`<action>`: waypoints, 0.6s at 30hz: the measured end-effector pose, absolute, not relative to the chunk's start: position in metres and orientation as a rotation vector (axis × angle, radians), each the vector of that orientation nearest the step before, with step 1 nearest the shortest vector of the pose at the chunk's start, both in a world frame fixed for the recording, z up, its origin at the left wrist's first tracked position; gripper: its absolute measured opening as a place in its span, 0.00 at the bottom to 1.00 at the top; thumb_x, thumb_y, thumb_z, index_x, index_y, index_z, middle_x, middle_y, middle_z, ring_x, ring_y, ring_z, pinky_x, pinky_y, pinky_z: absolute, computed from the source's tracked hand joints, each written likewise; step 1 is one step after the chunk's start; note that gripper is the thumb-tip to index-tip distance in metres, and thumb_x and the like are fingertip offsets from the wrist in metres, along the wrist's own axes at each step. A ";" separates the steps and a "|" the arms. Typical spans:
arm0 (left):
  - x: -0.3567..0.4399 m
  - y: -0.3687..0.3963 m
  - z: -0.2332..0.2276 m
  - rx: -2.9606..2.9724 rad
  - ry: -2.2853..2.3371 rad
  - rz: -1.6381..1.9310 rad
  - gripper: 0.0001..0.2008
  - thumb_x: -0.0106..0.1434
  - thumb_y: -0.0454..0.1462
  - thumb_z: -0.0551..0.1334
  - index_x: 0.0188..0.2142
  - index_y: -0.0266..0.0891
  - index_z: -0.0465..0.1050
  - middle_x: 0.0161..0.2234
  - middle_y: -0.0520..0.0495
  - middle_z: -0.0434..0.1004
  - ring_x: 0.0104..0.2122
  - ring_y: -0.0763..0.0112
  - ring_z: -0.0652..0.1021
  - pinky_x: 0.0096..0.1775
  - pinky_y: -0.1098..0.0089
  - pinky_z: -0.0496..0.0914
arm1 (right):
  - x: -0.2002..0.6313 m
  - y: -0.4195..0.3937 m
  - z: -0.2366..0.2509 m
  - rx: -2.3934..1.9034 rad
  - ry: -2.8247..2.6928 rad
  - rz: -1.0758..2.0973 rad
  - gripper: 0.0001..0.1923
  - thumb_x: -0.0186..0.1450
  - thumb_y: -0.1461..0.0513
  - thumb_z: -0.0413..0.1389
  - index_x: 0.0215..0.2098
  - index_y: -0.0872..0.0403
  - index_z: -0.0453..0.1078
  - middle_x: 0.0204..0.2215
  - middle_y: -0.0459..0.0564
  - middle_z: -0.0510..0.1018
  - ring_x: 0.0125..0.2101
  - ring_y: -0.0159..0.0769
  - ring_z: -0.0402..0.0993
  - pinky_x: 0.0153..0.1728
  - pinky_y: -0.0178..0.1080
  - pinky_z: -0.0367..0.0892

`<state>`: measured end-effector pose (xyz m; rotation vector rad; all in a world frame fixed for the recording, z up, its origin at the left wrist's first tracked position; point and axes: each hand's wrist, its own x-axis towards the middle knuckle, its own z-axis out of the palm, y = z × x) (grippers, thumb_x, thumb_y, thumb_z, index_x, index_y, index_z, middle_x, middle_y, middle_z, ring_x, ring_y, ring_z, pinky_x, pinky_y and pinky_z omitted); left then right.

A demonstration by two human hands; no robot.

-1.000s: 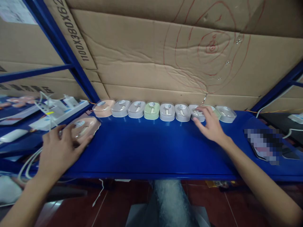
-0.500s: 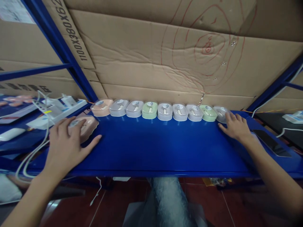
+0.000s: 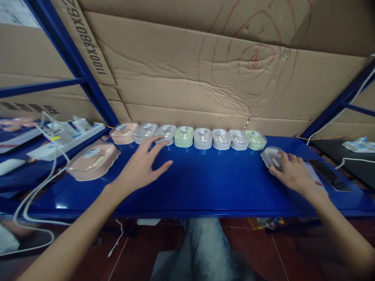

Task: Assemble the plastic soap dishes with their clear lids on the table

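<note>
Head view, contents as seen:

Blue counter (image 3: 205,183): metal top, cardboard sheets (image 3: 187,78) standing behind it.

Row of small cases (image 3: 187,136): eight pieces side by side along the back edge, touching or nearly so; one peach at the left end, then grey ones with a green one among them, and a green one at the right end.

Loose grey case (image 3: 272,158): lying apart from the row, just right of its green end piece. Right hand (image 3: 293,173) rests on it, fingers curled over its near side.

Left hand (image 3: 140,166): open, fingers spread, palm down over the counter, fingertips at the grey cases near the left end of the row; gripping nothing.

Large peach case (image 3: 92,160): scalloped edge, flat on the counter's left end, clear of both hands.

White power strip (image 3: 67,134) with cables: on the neighbouring shelf, far left.

Dark phone (image 3: 329,179): flat on the counter, right of the right hand.
</note>
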<state>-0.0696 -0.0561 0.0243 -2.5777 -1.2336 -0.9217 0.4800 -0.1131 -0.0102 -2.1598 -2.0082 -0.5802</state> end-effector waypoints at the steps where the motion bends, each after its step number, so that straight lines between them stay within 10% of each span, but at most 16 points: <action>1: -0.057 -0.050 0.024 -2.671 -1.221 -0.940 0.28 0.77 0.50 0.61 0.71 0.46 0.62 0.71 0.36 0.63 0.71 0.43 0.68 0.70 0.42 0.66 | 0.469 -0.117 -0.008 -2.079 -2.101 -0.549 0.34 0.75 0.48 0.50 0.68 0.65 0.61 0.56 0.80 0.76 0.59 0.76 0.73 0.59 0.68 0.68; 10: 0.038 -0.009 0.000 -3.484 -1.012 -0.828 0.57 0.55 0.59 0.79 0.77 0.52 0.57 0.77 0.38 0.60 0.74 0.38 0.64 0.73 0.40 0.61 | 0.331 -0.109 0.028 -1.186 -2.592 0.085 0.39 0.61 0.63 0.63 0.69 0.55 0.58 0.69 0.69 0.67 0.70 0.64 0.64 0.68 0.64 0.67; 18: 0.036 -0.009 -0.018 -3.374 -1.027 -1.021 0.54 0.56 0.52 0.79 0.75 0.48 0.56 0.74 0.37 0.64 0.71 0.40 0.68 0.70 0.42 0.65 | 0.289 -0.050 0.009 -0.828 -2.468 0.260 0.32 0.65 0.54 0.67 0.64 0.47 0.65 0.64 0.59 0.74 0.63 0.56 0.74 0.62 0.60 0.74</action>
